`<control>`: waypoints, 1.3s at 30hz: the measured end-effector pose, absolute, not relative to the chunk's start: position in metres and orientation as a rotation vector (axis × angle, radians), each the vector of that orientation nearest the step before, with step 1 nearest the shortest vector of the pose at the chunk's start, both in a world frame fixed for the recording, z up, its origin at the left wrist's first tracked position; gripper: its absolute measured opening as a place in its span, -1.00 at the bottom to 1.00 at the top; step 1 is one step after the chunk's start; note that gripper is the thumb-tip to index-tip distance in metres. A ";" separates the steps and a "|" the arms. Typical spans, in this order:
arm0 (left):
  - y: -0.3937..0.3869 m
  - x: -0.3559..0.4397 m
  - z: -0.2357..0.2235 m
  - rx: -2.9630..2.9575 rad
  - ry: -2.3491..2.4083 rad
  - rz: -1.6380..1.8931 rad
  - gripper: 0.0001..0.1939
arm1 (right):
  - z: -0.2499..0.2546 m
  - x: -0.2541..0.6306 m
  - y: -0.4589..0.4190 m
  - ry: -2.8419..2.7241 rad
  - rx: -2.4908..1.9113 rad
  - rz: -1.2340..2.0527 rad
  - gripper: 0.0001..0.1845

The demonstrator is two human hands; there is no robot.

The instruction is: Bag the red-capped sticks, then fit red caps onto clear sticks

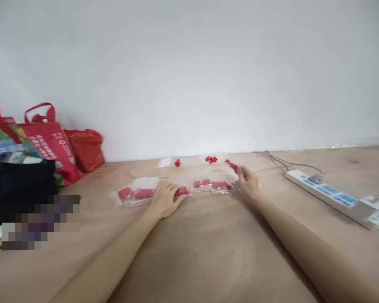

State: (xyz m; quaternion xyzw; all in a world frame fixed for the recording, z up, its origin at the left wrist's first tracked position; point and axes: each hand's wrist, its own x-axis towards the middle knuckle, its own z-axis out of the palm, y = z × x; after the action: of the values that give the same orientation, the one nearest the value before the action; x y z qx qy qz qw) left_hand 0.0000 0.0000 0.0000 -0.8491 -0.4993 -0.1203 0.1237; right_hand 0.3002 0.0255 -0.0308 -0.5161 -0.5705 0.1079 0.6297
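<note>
My left hand (165,199) lies with its fingers stretched out over the front row of small clear plastic bags. Short red pieces, too blurred to name, sit side by side in these bags; one red group (181,191) shows by my fingertips, another (143,193) to the left of the hand. My right hand (248,180) is closed at the right end of the row, its fingertips on some red pieces (233,166). Whether plastic wraps those pieces I cannot tell. Between my hands lie a bag (202,184) and another bag (221,185), each with red pieces inside.
Near the wall, loose-looking red pieces (211,159) and a smaller red clump (177,163) lie on clear plastic. A white power strip (331,194) with grey cables stands at right. Red shopping bags (52,145) and a black bag (22,189) are at left.
</note>
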 end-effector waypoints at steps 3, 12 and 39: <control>-0.003 -0.016 0.000 -2.445 -1.512 -0.379 -0.57 | -0.041 0.324 0.013 -1.461 -1.174 0.216 -0.63; 0.000 -0.031 -0.010 -2.283 -1.326 -0.574 -0.58 | -0.037 0.338 -0.008 -1.767 -1.316 -0.233 -0.74; -0.004 0.014 -0.009 -2.695 -1.306 -0.519 -0.77 | -0.026 0.243 -0.013 -2.237 -1.362 -0.090 -0.54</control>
State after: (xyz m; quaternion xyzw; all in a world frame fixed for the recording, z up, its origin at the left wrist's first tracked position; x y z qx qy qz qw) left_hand 0.0135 -0.0044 -0.0089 -0.8855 -0.4292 -0.1705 0.0510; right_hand 0.2428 -0.0132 -0.0262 -0.5022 -0.8248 -0.0334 0.2579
